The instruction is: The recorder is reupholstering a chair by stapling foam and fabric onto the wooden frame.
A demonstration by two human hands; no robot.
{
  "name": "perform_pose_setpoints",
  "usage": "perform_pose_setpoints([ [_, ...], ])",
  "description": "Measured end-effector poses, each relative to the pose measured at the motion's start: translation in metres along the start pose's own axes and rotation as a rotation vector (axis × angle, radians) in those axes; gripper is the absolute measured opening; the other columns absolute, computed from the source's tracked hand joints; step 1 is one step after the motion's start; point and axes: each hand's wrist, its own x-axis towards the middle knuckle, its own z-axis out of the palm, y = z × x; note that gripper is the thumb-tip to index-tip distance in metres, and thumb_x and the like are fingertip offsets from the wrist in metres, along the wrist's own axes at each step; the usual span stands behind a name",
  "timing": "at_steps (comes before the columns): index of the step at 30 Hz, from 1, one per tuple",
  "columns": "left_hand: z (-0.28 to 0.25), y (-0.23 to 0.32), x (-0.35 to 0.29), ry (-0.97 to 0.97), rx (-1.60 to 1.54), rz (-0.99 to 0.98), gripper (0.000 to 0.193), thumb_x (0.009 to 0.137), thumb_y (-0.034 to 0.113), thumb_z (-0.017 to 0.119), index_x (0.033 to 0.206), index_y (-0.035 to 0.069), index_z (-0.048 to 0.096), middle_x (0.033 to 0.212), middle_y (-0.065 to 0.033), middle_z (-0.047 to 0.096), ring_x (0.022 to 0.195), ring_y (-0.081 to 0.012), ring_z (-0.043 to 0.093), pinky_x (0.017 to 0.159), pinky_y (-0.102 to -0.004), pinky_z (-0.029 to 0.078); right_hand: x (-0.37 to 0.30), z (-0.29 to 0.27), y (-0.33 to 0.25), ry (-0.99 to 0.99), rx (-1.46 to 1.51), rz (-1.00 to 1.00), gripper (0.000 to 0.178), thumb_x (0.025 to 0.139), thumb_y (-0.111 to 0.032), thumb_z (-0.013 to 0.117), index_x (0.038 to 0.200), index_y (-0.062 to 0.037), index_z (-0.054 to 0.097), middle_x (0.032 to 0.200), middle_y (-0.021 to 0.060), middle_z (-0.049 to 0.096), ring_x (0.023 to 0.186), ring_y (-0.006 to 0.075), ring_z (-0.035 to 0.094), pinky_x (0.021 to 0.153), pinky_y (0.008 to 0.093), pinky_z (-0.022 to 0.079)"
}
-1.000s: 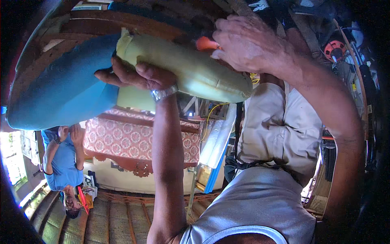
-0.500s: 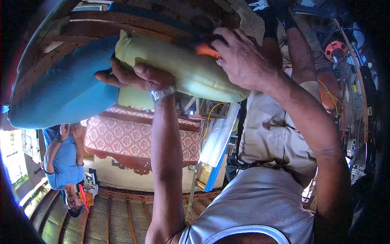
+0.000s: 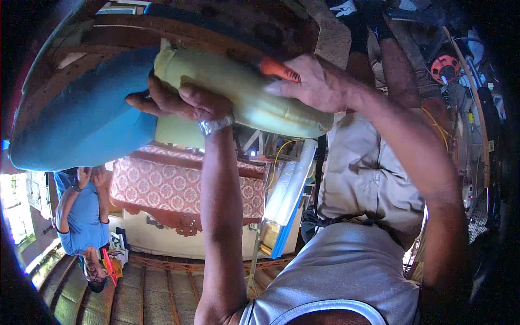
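Note:
A long pale yellow-green foam pad (image 3: 244,97), rounded at its right end, lies along a dark wooden frame (image 3: 135,30). My left hand (image 3: 189,100), with a metal-banded watch at the wrist, rests against the pad's left part, its fingers apart and slightly bent. My right hand (image 3: 319,84) is closed round an orange handle (image 3: 276,69) at the pad's upper edge. Whatever working end the handle has is hidden or lost in the dark. Left of my left hand, smooth blue material (image 3: 92,119) bulges beside the frame.
A person in a blue shirt (image 3: 89,216) appears upside down at the left, hands together. Beyond my left forearm is a red-and-white patterned cloth (image 3: 162,179), with clear plastic-wrapped rolls (image 3: 292,184) beside it. An orange reel (image 3: 445,67) lies among tools and cords at the right.
My right hand has shifted slightly down and right along the orange handle, its fingers now wrapped round it, exposing the dark wood above. My left hand stays against the foam pad.

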Motion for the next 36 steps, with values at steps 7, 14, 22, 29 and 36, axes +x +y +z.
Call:
perform_pose_setpoints([
  [7,0.000,0.004,0.003,0.007,0.010,0.017,0.069,0.102,0.055,0.034,0.138,-0.002,0.044,0.157,-0.0342,0.010,0.147,-0.0459,0.011,0.116,-0.0600,0.016,-0.014,0.014,0.004,0.034,0.146,0.097,0.043,0.095,-0.046,0.061,0.110,-0.0066,0.063,0.077,0.0107,0.060,0.070,0.0183,0.056,0.066,0.0368,0.048],
  [14,0.002,0.005,-0.002,-0.018,0.050,0.002,0.067,0.102,0.055,0.033,0.138,0.000,0.045,0.157,-0.0328,0.009,0.147,-0.0454,0.011,0.116,-0.0590,0.018,-0.057,0.062,-0.012,0.376,1.538,0.216,0.049,0.097,-0.032,0.061,0.137,-0.0075,0.047,0.104,0.0100,0.062,0.079,0.0157,0.065,0.063,0.0314,0.056],
  [22,0.003,0.014,0.004,-0.073,0.079,0.019,0.061,0.104,0.047,0.033,0.139,-0.001,0.043,0.156,-0.0338,0.009,0.145,-0.0464,0.015,0.115,-0.0600,0.021,0.015,-0.015,-0.018,0.621,-0.081,0.020,0.032,0.084,-0.008,0.064,0.114,-0.0014,0.057,0.126,0.0170,0.055,0.111,0.0374,0.057,0.094,0.0429,0.047],
  [29,0.006,0.009,0.001,0.003,0.058,0.071,0.069,0.102,0.054,0.031,0.139,-0.003,0.043,0.154,-0.0368,0.016,0.143,-0.0485,0.020,0.114,-0.0606,0.022,-0.021,0.013,0.014,0.259,-0.441,0.176,0.046,0.077,-0.001,0.057,0.122,-0.0034,0.059,0.137,0.0191,0.048,0.128,0.0390,0.044,0.107,0.0507,0.037],
  [36,0.008,0.011,-0.002,-0.047,0.152,0.141,0.072,0.102,0.056,0.030,0.138,-0.005,0.042,0.155,-0.0356,0.015,0.144,-0.0489,0.016,0.115,-0.0624,0.017,-0.078,0.050,0.024,0.307,-0.218,0.160,0.037,0.076,-0.003,0.060,0.113,-0.0013,0.060,0.141,0.0245,0.044,0.129,0.0431,0.044,0.108,0.0540,0.036],
])
